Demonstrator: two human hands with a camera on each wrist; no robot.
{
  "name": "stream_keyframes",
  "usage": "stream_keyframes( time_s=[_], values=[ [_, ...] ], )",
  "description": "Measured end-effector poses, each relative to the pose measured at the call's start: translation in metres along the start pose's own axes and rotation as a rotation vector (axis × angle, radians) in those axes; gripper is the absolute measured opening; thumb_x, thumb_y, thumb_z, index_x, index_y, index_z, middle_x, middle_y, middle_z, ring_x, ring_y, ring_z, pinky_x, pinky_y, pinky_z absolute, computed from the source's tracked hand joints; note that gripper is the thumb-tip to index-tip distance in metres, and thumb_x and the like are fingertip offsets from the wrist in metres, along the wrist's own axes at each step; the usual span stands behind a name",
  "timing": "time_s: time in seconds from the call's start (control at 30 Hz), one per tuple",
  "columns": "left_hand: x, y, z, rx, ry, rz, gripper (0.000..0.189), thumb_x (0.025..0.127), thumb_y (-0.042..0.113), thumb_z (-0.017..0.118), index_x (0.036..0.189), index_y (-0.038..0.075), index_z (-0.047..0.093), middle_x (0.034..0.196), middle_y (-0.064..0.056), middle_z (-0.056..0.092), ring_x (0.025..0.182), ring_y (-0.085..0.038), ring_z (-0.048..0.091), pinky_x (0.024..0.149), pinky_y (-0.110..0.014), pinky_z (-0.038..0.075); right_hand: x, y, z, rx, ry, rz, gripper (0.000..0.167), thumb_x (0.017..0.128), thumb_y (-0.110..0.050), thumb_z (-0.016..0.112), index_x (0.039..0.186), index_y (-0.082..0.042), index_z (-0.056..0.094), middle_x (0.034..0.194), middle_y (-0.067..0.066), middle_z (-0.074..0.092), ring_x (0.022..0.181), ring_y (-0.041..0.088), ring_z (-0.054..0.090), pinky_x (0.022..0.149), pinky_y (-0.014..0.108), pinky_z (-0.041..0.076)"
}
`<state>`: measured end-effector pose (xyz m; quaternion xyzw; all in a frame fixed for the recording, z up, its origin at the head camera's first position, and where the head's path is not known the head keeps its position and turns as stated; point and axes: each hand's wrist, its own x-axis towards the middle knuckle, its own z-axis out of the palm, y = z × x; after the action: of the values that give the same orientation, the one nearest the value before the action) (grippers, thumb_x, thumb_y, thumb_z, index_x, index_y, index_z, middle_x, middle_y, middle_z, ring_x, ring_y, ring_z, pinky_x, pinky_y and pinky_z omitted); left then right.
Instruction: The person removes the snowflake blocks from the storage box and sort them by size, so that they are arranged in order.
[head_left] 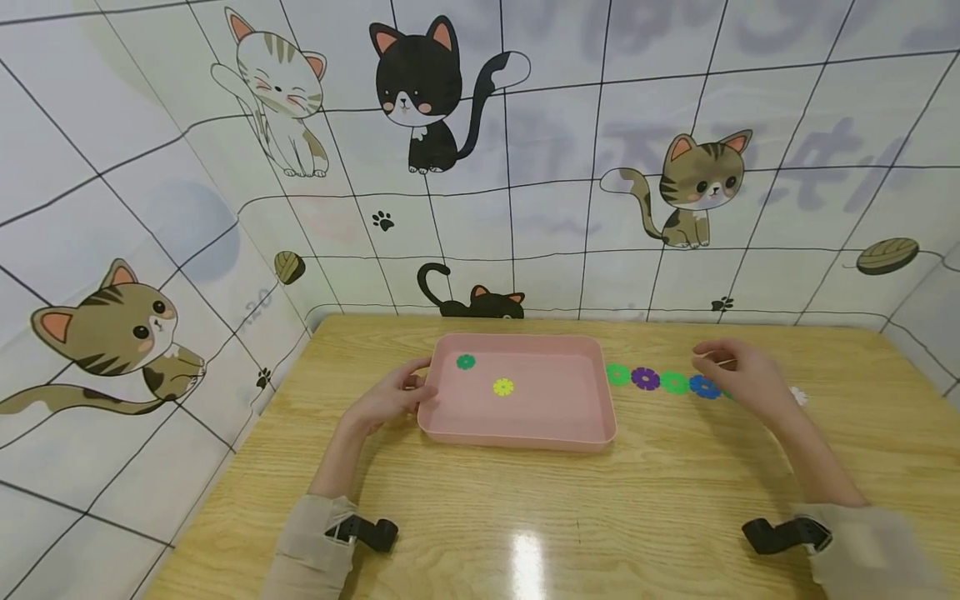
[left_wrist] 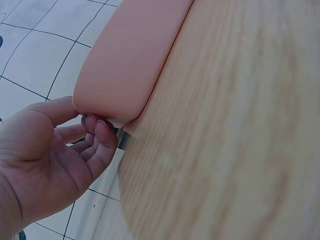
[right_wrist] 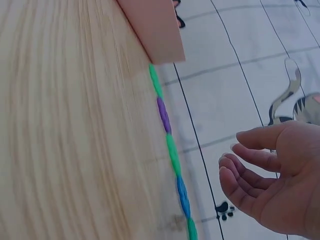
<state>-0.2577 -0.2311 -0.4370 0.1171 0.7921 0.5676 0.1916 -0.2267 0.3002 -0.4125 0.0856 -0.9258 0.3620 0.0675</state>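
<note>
A shallow pink tray (head_left: pixel 555 417) lies on the table, holding a teal flower-shaped plastic disc (head_left: pixel 466 362) and a yellow one (head_left: pixel 503 387). My left hand (head_left: pixel 388 397) pinches the tray's left wall, and the left wrist view shows its fingers curled against the outside. Right of the tray runs a row of similar discs: green (head_left: pixel 618 375), purple (head_left: pixel 646 378), green (head_left: pixel 674 382) and blue (head_left: pixel 705 386). Over the row's right part hovers my right hand (head_left: pixel 742 379), its fingers loosely bent with nothing between them in the right wrist view (right_wrist: pixel 285 175). It partly hides another green disc.
Beyond the right wrist a white disc (head_left: pixel 799 396) shows, partly covered by the arm. The wooden table (head_left: pixel 480 508) meets a wall sheet printed with cats (head_left: pixel 555 217) at its back edge. Each sleeve carries a black wrist mount.
</note>
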Motion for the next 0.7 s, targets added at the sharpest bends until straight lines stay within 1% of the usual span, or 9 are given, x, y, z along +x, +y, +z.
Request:
stream_keyframes(
  time_s=[0.03,0.1,0.17,0.27,0.33,0.43,0.5,0.57,0.7],
  values=[
    [0.0,0.0,0.0,0.0,0.0,0.0,0.064,0.103,0.009,0.057,0.158,0.002,0.025,0.108,-0.016,0.055,0.077,-0.019,0.055,0.072,-0.031,0.048,0.001,-0.005,0.003,0.017,-0.013,-0.003,0.041,0.104,-0.029,0.059,0.128,0.003,0.061,0.114,0.023,0.066,0.09,0.009,0.061,0.066,0.026,0.05],
    [0.001,0.001,0.0,0.001,0.0,-0.001,0.064,0.103,0.009,0.057,0.158,0.002,0.025,0.107,-0.016,0.055,0.077,-0.019,0.054,0.071,-0.031,0.047,0.004,-0.015,0.01,0.051,-0.035,-0.012,0.04,0.104,-0.028,0.059,0.128,0.003,0.061,0.114,0.023,0.066,0.092,0.02,0.065,0.066,0.027,0.051],
    [0.001,0.002,0.001,0.004,0.0,-0.002,0.064,0.104,0.01,0.057,0.158,0.002,0.025,0.107,-0.016,0.055,0.077,-0.019,0.054,0.071,-0.031,0.047,0.007,-0.026,0.016,0.074,-0.054,-0.022,0.039,0.104,-0.027,0.059,0.128,0.004,0.061,0.114,0.023,0.066,0.095,0.029,0.065,0.067,0.029,0.053],
    [0.001,0.003,0.001,0.003,-0.001,-0.005,0.064,0.103,0.01,0.057,0.158,0.002,0.025,0.108,-0.016,0.055,0.077,-0.019,0.054,0.071,-0.031,0.047,0.012,-0.041,0.026,0.096,-0.084,-0.032,0.038,0.104,-0.027,0.06,0.127,0.004,0.061,0.115,0.022,0.066,0.097,0.034,0.066,0.07,0.033,0.053],
    [0.0,0.004,0.001,0.002,0.0,-0.008,0.064,0.103,0.01,0.058,0.158,0.003,0.025,0.109,-0.016,0.055,0.078,-0.019,0.054,0.071,-0.031,0.047,0.014,-0.051,0.032,0.096,-0.098,-0.036,0.038,0.104,-0.027,0.06,0.126,0.003,0.061,0.115,0.02,0.066,0.097,0.033,0.066,0.071,0.034,0.053],
    [0.0,0.003,0.001,-0.001,0.0,-0.012,0.065,0.103,0.011,0.058,0.159,0.002,0.025,0.11,-0.016,0.055,0.079,-0.019,0.054,0.072,-0.031,0.047,0.018,-0.065,0.042,0.127,-0.119,-0.047,0.034,0.103,-0.024,0.061,0.124,0.003,0.062,0.112,0.02,0.067,0.094,0.034,0.067,0.07,0.036,0.053],
    [0.0,0.003,0.001,-0.003,0.001,-0.014,0.066,0.103,0.011,0.059,0.159,0.002,0.025,0.109,-0.016,0.054,0.078,-0.019,0.054,0.071,-0.031,0.047,0.02,-0.073,0.05,0.135,-0.116,-0.064,0.031,0.102,-0.021,0.062,0.122,0.002,0.064,0.11,0.018,0.068,0.092,0.032,0.067,0.069,0.035,0.053],
    [0.0,0.003,0.001,-0.005,0.0,-0.013,0.066,0.103,0.011,0.059,0.159,0.002,0.024,0.109,-0.016,0.054,0.078,-0.019,0.054,0.071,-0.031,0.047,0.023,-0.079,0.059,0.156,-0.109,-0.088,0.027,0.101,-0.017,0.064,0.119,0.003,0.065,0.107,0.017,0.068,0.091,0.031,0.067,0.071,0.035,0.054],
    [-0.001,0.003,0.001,-0.002,0.0,-0.009,0.066,0.103,0.011,0.059,0.159,0.002,0.024,0.108,-0.016,0.054,0.077,-0.019,0.054,0.071,-0.032,0.047,0.029,-0.088,0.08,0.19,-0.09,-0.155,0.021,0.099,-0.01,0.066,0.115,0.003,0.067,0.102,0.012,0.069,0.091,0.025,0.066,0.077,0.029,0.053]
  ],
)
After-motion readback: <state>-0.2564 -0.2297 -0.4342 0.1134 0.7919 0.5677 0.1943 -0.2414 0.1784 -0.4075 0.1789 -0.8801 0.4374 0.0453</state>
